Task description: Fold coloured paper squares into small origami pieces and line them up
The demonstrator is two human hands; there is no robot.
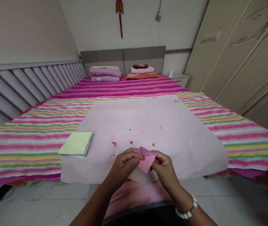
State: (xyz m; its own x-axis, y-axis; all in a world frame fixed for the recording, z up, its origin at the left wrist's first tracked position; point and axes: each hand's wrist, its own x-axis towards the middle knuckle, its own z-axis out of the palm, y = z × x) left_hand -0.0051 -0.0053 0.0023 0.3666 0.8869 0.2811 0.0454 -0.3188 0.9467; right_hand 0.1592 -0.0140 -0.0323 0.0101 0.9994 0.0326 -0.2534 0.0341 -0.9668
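A small pink folded paper [145, 159] is held over the near edge of the bed. My left hand [122, 165] pinches its left side, fingers curled closed on it. My right hand [164, 168], with a white bead bracelet at the wrist, grips its right side, fingers closed. The paper is folded into a pointed shape with its tip down. Beneath it lies a large pale pink sheet [148, 131] spread on the bed.
A stack of coloured paper squares [77, 144], yellow on top, lies to the left on the sheet. Tiny paper scraps [114, 144] dot the sheet. The striped bed [30, 138] has folded bedding [105, 74] at the headboard. A wardrobe [242, 56] stands at the right.
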